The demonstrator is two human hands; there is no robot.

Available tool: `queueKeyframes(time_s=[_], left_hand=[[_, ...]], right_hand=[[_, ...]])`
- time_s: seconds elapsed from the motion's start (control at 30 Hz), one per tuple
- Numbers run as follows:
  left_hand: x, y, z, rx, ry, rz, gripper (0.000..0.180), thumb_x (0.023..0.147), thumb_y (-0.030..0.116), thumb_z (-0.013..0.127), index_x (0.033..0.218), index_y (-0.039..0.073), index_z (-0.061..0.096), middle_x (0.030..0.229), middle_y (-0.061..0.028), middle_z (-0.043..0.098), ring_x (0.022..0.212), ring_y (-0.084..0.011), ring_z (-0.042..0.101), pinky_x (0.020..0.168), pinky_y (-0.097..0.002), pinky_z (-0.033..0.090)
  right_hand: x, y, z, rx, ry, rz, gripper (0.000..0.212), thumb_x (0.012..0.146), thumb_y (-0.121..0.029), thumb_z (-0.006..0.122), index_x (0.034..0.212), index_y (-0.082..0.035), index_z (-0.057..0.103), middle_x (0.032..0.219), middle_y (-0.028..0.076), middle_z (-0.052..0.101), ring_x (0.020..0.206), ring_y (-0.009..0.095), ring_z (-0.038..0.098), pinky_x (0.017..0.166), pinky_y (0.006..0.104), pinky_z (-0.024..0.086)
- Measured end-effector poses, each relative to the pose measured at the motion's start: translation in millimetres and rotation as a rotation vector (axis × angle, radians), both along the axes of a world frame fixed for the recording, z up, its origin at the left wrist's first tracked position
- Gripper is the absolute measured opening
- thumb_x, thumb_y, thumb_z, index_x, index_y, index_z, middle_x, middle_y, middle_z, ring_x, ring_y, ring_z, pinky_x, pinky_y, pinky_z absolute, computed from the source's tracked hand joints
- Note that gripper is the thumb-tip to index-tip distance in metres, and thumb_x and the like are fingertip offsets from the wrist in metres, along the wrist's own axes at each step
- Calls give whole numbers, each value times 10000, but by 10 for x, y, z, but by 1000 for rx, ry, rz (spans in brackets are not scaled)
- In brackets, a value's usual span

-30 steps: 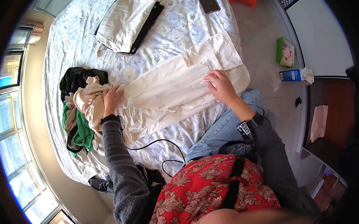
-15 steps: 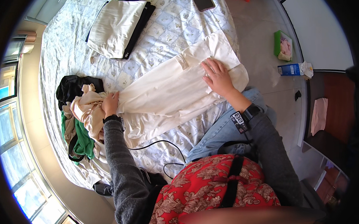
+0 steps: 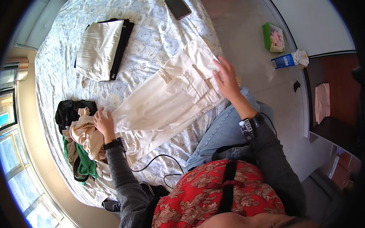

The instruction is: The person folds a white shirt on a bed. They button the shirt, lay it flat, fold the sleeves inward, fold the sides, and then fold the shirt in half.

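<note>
A cream-white garment [image 3: 158, 100] lies spread across the bed, its cut hard to make out, with creases toward its right end. At that right end is my right hand [image 3: 228, 80], its fingers stretched apart over the garment's edge. My left hand [image 3: 105, 124] is at the garment's left end, beside the heap of clothes, fingers spread and nothing visibly held. In the heap are a beige-pink garment [image 3: 86, 133], a black one [image 3: 72, 112] and a green one [image 3: 87, 162].
Folded clothes [image 3: 100, 50], white over black, lie on the patterned bedsheet [image 3: 147, 41]. A phone [image 3: 178, 7] rests near the bed's far edge. A black cable [image 3: 164, 155] runs by my leg. On the floor are a green box [image 3: 273, 37] and a blue carton [image 3: 283, 61].
The view has shifted, so the bed appears lower and further left. My right hand has moved from flat on the garment to its right edge, where new creases show. My left hand's fingers have spread.
</note>
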State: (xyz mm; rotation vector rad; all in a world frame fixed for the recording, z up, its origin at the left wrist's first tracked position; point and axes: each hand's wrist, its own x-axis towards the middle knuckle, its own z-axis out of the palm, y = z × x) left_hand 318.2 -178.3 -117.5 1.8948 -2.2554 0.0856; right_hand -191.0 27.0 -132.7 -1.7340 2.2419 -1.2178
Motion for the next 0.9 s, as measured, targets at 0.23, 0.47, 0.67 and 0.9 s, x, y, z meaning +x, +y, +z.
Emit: queueKeyframes(time_s=[0.23,0.47,0.67,0.9], left_hand=[[-2490,1210,-90,215,519,-561,516,855,175,698,1330,84,519,1353,-197,503,1277,-392,460,1038,-471,393],[-3461,1683,-526,288,93,-534,665,941,472,484,1513,175,321,1592,-186,176,1452,-421,163,1167,-526,125],[-3489,1738,-548,204,416,-513,616,979,428,440,1508,135,324,1586,-191,198,1458,-411,162,1166,-523,118],[-3970,1841,-556,242,504,-295,588,1001,367,410,1522,124,289,1577,-195,223,1469,-380,160,1174,-522,51]], right_hand=[[-701,267,-458,216,-717,-183,440,949,-347,609,1217,-2,566,1068,156,656,962,245,630,848,346,499],[-615,369,-326,686,-812,-85,553,896,-445,672,1204,7,592,1052,115,672,997,166,624,838,301,495],[-583,291,-182,410,-1478,11,502,946,-432,611,1237,-23,595,1108,43,656,993,129,607,869,274,471],[-663,16,-316,427,-1764,43,431,950,-407,602,1212,-65,589,1131,75,662,999,174,642,873,322,512]])
